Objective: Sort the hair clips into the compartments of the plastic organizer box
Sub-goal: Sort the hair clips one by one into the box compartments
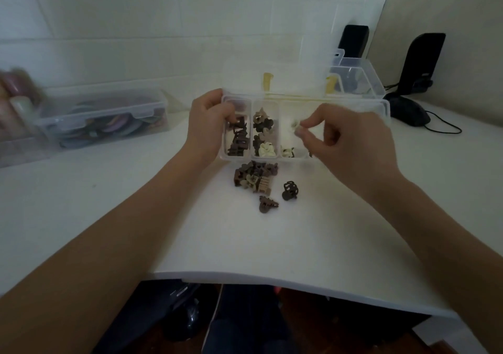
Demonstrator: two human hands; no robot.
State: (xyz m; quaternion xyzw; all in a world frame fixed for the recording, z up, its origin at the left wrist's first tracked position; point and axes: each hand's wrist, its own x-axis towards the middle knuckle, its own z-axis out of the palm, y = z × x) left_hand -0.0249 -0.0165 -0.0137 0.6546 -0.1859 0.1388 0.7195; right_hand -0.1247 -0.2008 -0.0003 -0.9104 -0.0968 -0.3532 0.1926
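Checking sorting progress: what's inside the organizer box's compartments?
In the organizer box, left: dark brown clips. Middle: brown, tan and cream clips. Third: cream clip; right hand hides the rest.

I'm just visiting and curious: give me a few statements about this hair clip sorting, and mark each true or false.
1. The right hand pinches a pale clip over the organizer box. True.
2. The left hand lies flat on the table. False: it grips the box's left end.
3. Unsorted clips lie on the table in front of the box. True.
4. The box's leftmost compartment holds only white clips. False: it holds dark brown clips.
5. The box's lid is closed. False: it stands open.
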